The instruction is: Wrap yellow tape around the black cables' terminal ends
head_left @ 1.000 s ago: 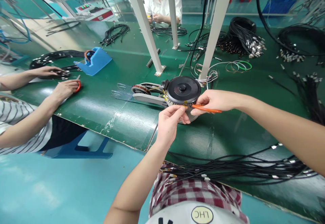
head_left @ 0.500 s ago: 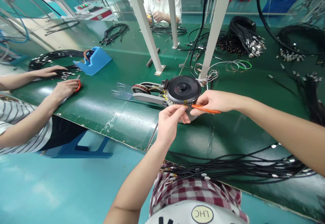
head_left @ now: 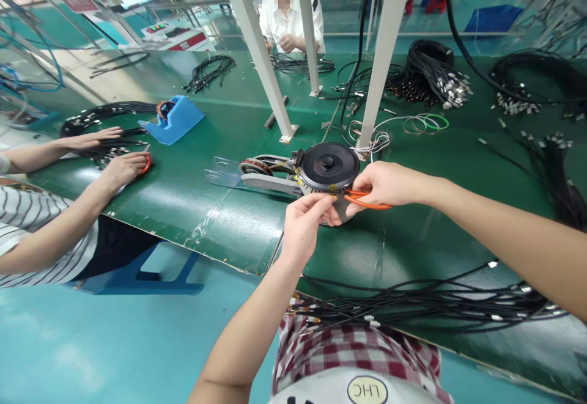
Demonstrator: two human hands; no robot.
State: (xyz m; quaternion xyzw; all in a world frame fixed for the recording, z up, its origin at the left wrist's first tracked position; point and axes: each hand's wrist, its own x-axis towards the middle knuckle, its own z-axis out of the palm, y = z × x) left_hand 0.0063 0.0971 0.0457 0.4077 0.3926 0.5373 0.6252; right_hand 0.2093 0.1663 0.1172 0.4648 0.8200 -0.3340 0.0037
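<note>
A round black-topped tape dispenser (head_left: 328, 164) lies on the green table in front of me, with bits of yellow tape along its rim. At its near edge my left hand (head_left: 308, 219) is closed, thumb and forefinger pinching a small piece of yellow tape (head_left: 332, 198). My right hand (head_left: 384, 184) is closed around orange-handled scissors (head_left: 368, 201), whose tips point at the same edge beside the left fingertips. The blades are mostly hidden. A tape roll (head_left: 254, 166) sits in the dispenser's grey arms on the left.
Black cables (head_left: 413, 303) lie along the near edge by my lap. More cable bundles (head_left: 431, 74) rest at the back right. White posts (head_left: 380, 55) stand behind the dispenser. At left, a co-worker's hands (head_left: 121, 168) are beside a blue tape holder (head_left: 172, 120); another person sits opposite.
The scissors have turned in my right hand, and their handle loops show more now. My left hand keeps its pinch at the rim. The whole view has shifted slightly.
</note>
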